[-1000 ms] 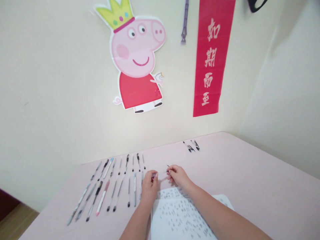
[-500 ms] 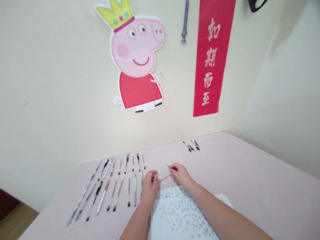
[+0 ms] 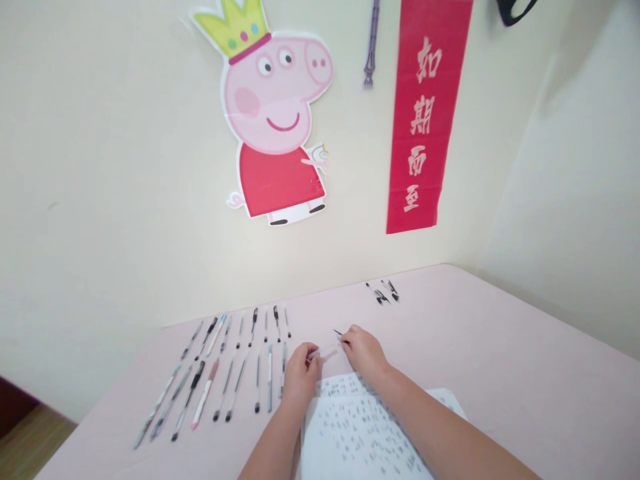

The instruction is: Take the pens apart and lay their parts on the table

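A clear pen barrel (image 3: 326, 349) is held between both hands just above a pink table (image 3: 500, 347). My left hand (image 3: 300, 375) is closed on its left end. My right hand (image 3: 365, 352) pinches its right end, where a thin dark tip (image 3: 338, 332) sticks out beyond the fingers. Under my forearms lies a white sheet of paper (image 3: 360, 433) covered in small scribbles. To the left of my hands, several pens (image 3: 225, 363) lie in two rows on the table.
A few small dark pen parts (image 3: 384, 292) lie near the table's back edge. On the wall behind hang a cartoon pig cutout (image 3: 275, 120), a red banner (image 3: 425, 113) with characters and a thin purple hanging object (image 3: 371, 43). Wooden floor (image 3: 25, 447) shows at lower left.
The red bit seen at my left fingers a second ago no longer shows. My hands shifted slightly on the barrel; otherwise they stay in the same place.
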A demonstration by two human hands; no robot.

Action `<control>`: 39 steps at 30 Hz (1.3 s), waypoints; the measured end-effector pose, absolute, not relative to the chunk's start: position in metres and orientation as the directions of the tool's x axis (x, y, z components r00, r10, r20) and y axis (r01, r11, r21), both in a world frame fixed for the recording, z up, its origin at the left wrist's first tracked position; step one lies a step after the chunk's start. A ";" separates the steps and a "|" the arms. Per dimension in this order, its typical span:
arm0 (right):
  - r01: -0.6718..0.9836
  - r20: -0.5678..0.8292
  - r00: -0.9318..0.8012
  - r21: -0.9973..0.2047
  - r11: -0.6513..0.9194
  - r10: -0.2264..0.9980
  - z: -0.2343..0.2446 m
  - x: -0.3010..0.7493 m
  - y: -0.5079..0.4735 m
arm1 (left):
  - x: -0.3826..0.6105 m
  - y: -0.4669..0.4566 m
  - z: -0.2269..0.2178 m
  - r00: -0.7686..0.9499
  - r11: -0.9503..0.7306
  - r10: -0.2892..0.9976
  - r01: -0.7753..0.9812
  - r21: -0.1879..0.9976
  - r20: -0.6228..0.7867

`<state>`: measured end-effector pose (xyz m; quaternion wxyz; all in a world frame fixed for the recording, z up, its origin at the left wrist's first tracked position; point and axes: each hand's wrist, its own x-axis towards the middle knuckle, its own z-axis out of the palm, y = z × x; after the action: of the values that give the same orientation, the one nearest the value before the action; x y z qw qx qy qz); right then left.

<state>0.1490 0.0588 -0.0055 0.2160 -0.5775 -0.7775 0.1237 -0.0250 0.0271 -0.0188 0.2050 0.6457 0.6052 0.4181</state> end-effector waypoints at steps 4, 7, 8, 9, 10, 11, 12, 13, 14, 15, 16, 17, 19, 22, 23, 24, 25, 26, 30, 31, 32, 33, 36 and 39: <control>0.847 0.208 -0.240 -0.432 0.310 0.948 -0.002 0.149 0.058 | -0.025 0.027 -0.019 -0.071 -0.165 0.962 0.617 0.769 0.263; 0.848 0.224 -0.219 -0.437 0.299 0.950 -0.002 0.148 0.057 | -0.025 0.027 -0.019 -0.064 -0.163 0.965 0.615 0.772 0.254; 0.848 0.227 -0.213 -0.441 0.296 0.950 -0.002 0.148 0.057 | -0.025 0.026 -0.019 -0.062 -0.162 0.966 0.614 0.773 0.252; 0.846 0.229 -0.209 -0.445 0.293 0.951 -0.002 0.148 0.057 | -0.025 0.026 -0.019 -0.060 -0.162 0.966 0.613 0.774 0.250; 0.846 0.230 -0.202 -0.449 0.288 0.952 -0.002 0.148 0.057 | -0.025 0.026 -0.019 -0.058 -0.162 0.967 0.612 0.774 0.248; 0.844 0.233 -0.195 -0.455 0.284 0.953 -0.003 0.148 0.058 | -0.025 0.026 -0.019 -0.053 -0.162 0.968 0.611 0.775 0.245; 0.841 0.238 -0.188 -0.462 0.282 0.953 -0.003 0.148 0.058 | -0.025 0.026 -0.020 -0.048 -0.162 0.969 0.610 0.776 0.241; 0.836 0.245 -0.181 -0.471 0.280 0.952 -0.004 0.148 0.058 | -0.025 0.026 -0.020 -0.043 -0.164 0.970 0.609 0.776 0.238; 0.831 0.251 -0.174 -0.481 0.279 0.952 -0.004 0.148 0.058 | -0.025 0.026 -0.021 -0.037 -0.166 0.971 0.609 0.776 0.237; 0.826 0.254 -0.166 -0.491 0.275 0.953 -0.005 0.148 0.058 | -0.025 0.026 -0.022 -0.030 -0.169 0.972 0.608 0.776 0.234; 0.823 0.254 -0.163 -0.498 0.273 0.953 -0.005 0.148 0.058 | -0.025 0.027 -0.023 -0.022 -0.171 0.973 0.607 0.776 0.232; 0.823 0.250 -0.163 -0.499 0.271 0.955 -0.005 0.148 0.058 | -0.025 0.027 -0.023 -0.015 -0.173 0.974 0.606 0.776 0.228; 0.831 0.240 -0.169 -0.486 0.269 0.956 -0.004 0.148 0.058 | -0.026 0.027 -0.025 -0.004 -0.171 0.976 0.605 0.778 0.219; 0.842 0.241 -0.192 -0.457 0.286 0.951 -0.002 0.148 0.056 | -0.026 0.028 -0.026 0.008 -0.172 0.978 0.606 0.777 0.210; 0.843 0.244 -0.197 -0.452 0.291 0.950 -0.002 0.148 0.056 | -0.026 0.028 -0.027 0.012 -0.174 0.978 0.608 0.774 0.210; 0.844 0.248 -0.199 -0.449 0.295 0.948 -0.001 0.148 0.055 | -0.026 0.028 -0.027 0.017 -0.177 0.977 0.613 0.770 0.211; 0.844 0.249 -0.199 -0.448 0.295 0.948 -0.001 0.148 0.055 | -0.026 0.028 -0.027 0.021 -0.178 0.977 0.619 0.765 0.211; 0.845 0.248 -0.197 -0.448 0.293 0.948 -0.002 0.148 0.056 | -0.026 0.028 -0.027 0.025 -0.179 0.977 0.627 0.758 0.211; 0.842 0.250 -0.191 -0.456 0.290 0.949 -0.006 0.149 0.058 | -0.026 0.027 -0.026 0.052 -0.196 0.975 0.644 0.739 0.214; 0.840 0.256 -0.192 -0.456 0.294 0.947 -0.007 0.149 0.058 | -0.026 0.027 -0.026 0.060 -0.202 0.975 0.645 0.737 0.215; 0.838 0.261 -0.194 -0.457 0.298 0.946 -0.007 0.149 0.058 | -0.026 0.027 -0.026 0.067 -0.207 0.974 0.646 0.735 0.216; 0.836 0.264 -0.197 -0.457 0.302 0.944 -0.008 0.149 0.058 | -0.026 0.027 -0.026 0.071 -0.209 0.974 0.647 0.733 0.214; 0.836 0.255 -0.209 -0.455 0.308 0.944 -0.008 0.150 0.058 | -0.026 0.027 -0.026 0.082 -0.210 0.975 0.652 0.728 0.208; 0.839 0.240 -0.213 -0.452 0.303 0.947 -0.009 0.150 0.057 | -0.026 0.028 -0.025 0.099 -0.228 0.971 0.652 0.723 0.216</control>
<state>0.1501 0.0575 -0.0085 0.2401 -0.5794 -0.7707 0.1124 -0.0257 0.0277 -0.0249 0.2324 0.7041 0.5763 0.3437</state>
